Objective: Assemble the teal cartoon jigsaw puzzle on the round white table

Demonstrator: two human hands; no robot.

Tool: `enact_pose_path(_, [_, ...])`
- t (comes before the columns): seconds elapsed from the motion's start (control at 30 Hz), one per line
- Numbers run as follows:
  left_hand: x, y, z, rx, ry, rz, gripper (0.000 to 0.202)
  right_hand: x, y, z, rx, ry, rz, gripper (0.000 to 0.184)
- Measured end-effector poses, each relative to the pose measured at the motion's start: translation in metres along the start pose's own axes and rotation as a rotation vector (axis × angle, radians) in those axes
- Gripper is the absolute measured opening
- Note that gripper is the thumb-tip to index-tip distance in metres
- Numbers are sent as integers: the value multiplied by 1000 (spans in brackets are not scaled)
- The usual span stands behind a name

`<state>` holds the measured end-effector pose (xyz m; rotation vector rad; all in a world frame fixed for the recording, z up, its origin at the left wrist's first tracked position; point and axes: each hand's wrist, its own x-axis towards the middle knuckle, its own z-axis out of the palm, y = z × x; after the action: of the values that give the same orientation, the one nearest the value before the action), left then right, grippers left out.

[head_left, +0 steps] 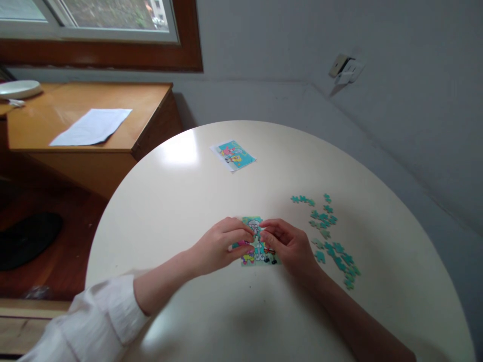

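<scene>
Puzzle (259, 254): partly joined, lies on the bench (169, 211) | Left hand (221, 241): at its nine o'clock, fingers curved, I cannot tell if gripping | Right hand (296, 246): at three o'clock, fingers bent, grip also unclear | Not yet joined: many loose pieces (339, 249), farther toward three o'clock

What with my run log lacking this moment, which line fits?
left hand: at puzzle; right hand: at puzzle; loose pieces: rightward; picture card: beyond puzzle
</scene>
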<state>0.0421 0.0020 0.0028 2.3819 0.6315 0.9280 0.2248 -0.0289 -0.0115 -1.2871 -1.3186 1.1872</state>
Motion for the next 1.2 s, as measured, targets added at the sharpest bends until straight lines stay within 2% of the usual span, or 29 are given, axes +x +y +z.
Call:
enact_pose_path(0.17, [1,-3,-7,40,-42,27,15,0,5,-2,-70,55,-11,19])
enact_pose_path(0.37, [0,3,-20,71,-158,75,17,1,6,-1,-111,45,-21,20])
enact_pose_path(0.53, [-3,5,-26,96,-209,52,20,2,6,-2,-138,21,-21,21])
enact_pose_path(0.67, [-5,1,-26,105,-213,19,21,5,8,-6,-157,23,-15,22])
enact_pose_path(0.87, [-7,-2,-21,102,-245,13,23,10,8,-12,-155,99,-22,23])
enact_pose_path(1.2, [-8,-3,-15,143,-246,39,20,10,11,-12,-164,84,-25,22])
